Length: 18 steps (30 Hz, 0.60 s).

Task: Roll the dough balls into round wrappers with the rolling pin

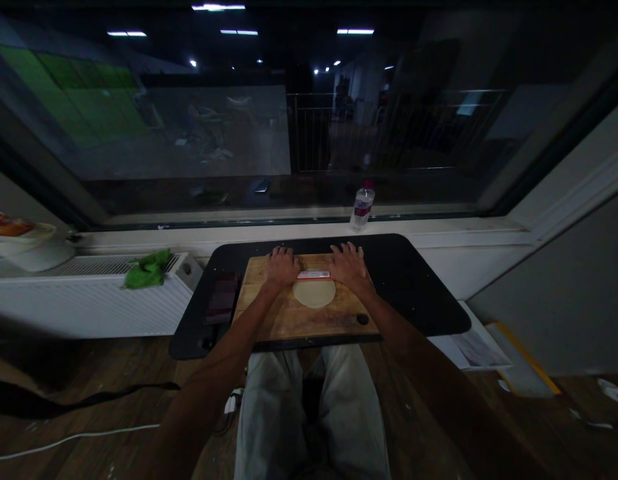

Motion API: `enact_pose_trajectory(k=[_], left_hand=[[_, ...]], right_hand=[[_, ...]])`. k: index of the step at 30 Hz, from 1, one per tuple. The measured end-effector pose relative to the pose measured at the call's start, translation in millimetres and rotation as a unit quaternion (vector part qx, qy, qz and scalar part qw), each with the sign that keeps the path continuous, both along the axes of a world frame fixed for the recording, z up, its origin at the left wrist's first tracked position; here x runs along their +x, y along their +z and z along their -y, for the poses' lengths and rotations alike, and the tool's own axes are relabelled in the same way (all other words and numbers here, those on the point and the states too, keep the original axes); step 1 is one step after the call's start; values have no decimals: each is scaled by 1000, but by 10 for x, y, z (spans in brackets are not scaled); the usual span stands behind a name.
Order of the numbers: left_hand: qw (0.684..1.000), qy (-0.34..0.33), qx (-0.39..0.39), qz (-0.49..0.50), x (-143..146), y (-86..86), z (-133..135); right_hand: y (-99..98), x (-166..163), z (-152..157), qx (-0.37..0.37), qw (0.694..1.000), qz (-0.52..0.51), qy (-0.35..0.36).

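Observation:
A round, flat sheet of dough [315, 294] lies on a wooden cutting board [299, 323]. Across its far edge is a rolling pin [313, 274], whose visible middle is white with red edging and small print. My left hand [282, 265] lies over the pin's left end, palm down, fingers stretched forward. Over the right end rests my right hand [349, 264], its fingers spread toward the window. Both hands cover the pin's ends, so their shape is hidden. A small dark round object [362, 319] sits at the board's near right corner.
The board stands on a black table [419, 293] with rounded corners. Dark reddish-brown items [222, 298] lie left of the board. A water bottle [363, 205] stands on the windowsill. On the white radiator [113, 303] lies a green cloth [147, 269], with a white bowl [36, 248] farther left.

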<state>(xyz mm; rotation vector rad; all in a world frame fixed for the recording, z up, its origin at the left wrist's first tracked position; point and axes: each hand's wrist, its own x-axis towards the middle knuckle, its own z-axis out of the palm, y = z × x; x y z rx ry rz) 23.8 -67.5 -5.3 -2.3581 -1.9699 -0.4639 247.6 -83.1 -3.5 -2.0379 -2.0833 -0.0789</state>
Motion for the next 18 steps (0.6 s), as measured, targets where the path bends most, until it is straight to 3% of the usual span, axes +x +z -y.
enact_pose_trajectory(k=[11, 18], left_hand=[[999, -6, 48, -4, 32, 20, 475], [1000, 13, 12, -16, 61, 52, 567]], right_hand=[[-52, -29, 401, 83, 996, 31, 20], [61, -83, 535, 82, 996, 43, -7]])
